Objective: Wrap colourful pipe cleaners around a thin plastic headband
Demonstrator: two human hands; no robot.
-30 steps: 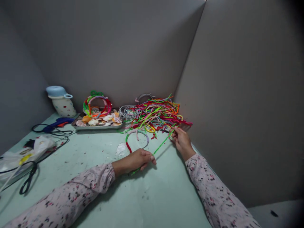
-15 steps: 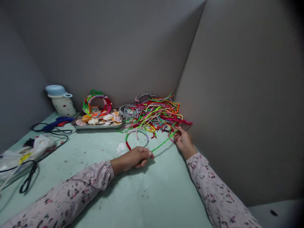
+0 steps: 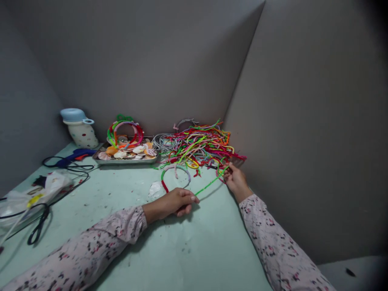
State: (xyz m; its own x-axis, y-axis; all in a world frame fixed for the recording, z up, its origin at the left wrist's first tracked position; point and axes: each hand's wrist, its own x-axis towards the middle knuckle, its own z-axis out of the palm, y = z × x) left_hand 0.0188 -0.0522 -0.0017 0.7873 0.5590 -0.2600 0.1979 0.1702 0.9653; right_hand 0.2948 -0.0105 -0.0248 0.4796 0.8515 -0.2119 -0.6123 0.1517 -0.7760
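Observation:
A green pipe cleaner (image 3: 211, 183) stretches slantwise between my two hands, above the pale green tabletop. My left hand (image 3: 178, 201) pinches its lower end, and my right hand (image 3: 235, 181) pinches the upper end near the colourful pile. Just behind my left hand lies a ring (image 3: 190, 178) wrapped in red, green, pink and lilac, its near part hidden by that hand. Beyond my right hand is a tangled heap of pipe cleaners (image 3: 201, 143) in many colours.
A metal tray (image 3: 127, 161) of seashells (image 3: 139, 149) stands at the back, with several wrapped rings (image 3: 110, 135) on it. Coiled grey wire (image 3: 165, 141) lies beside it. Left are a blue-lidded bottle (image 3: 79, 131), a blue tool (image 3: 71, 157), black cords (image 3: 38, 232) and a plastic bag (image 3: 56, 184).
Both hands still hold the green pipe cleaner. The whole view has shifted very slightly, and the hands appear a few pixels further right.

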